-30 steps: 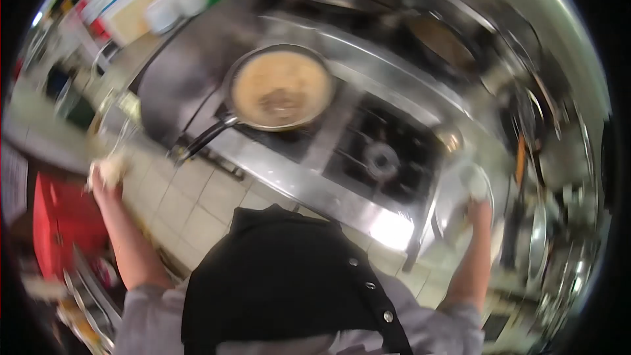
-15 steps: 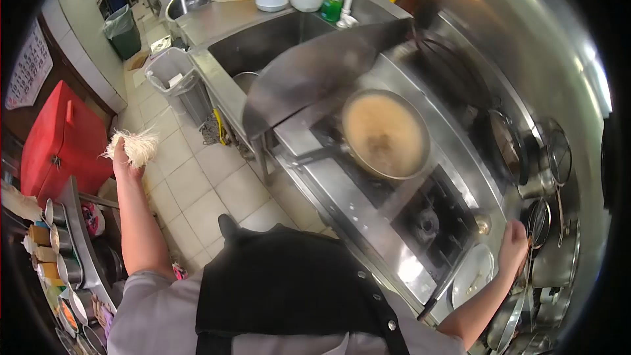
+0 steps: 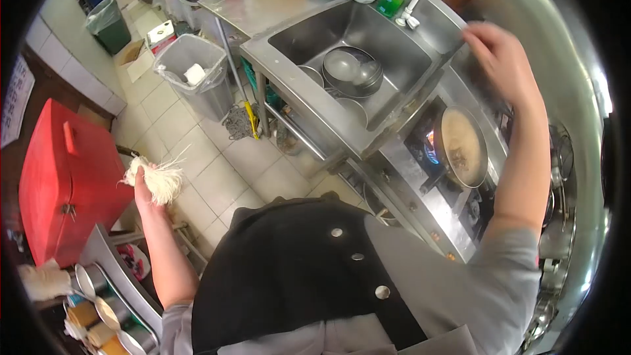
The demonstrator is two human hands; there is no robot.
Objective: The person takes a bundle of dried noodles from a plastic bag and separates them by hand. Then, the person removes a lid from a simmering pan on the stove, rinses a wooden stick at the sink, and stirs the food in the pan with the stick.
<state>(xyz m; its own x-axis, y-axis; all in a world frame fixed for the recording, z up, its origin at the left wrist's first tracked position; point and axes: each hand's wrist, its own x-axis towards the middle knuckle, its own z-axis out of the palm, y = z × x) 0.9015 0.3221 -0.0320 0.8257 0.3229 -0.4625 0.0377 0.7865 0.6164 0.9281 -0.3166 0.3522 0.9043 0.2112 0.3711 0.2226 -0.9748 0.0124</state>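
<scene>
My left hand [image 3: 148,194] is closed around a bundle of thin, pale dry noodles [image 3: 163,181], held over the floor beside a red cooler box. Loose strands stick out at the bundle's far end. My right hand [image 3: 501,62] is raised at the upper right, near the faucet [image 3: 411,3] and the sink's right end. Blur hides whether its fingers touch or hold anything. Below that arm, a pan [image 3: 483,164] of light brown liquid [image 3: 460,141] sits on the stove, with a burner flame [image 3: 430,148] showing at its left.
The steel sink [image 3: 296,36] holds a dark pan [image 3: 351,72] with bowls inside. A lined grey trash bin [image 3: 204,95] and a mop [image 3: 243,121] stand left of it. The red cooler box [image 3: 72,184] and a shelf with metal containers [image 3: 108,315] are at my left.
My view has turned toward the sink. My right hand has gone from beside the hanging utensils up and across toward the faucet. My left hand still holds the noodles.
</scene>
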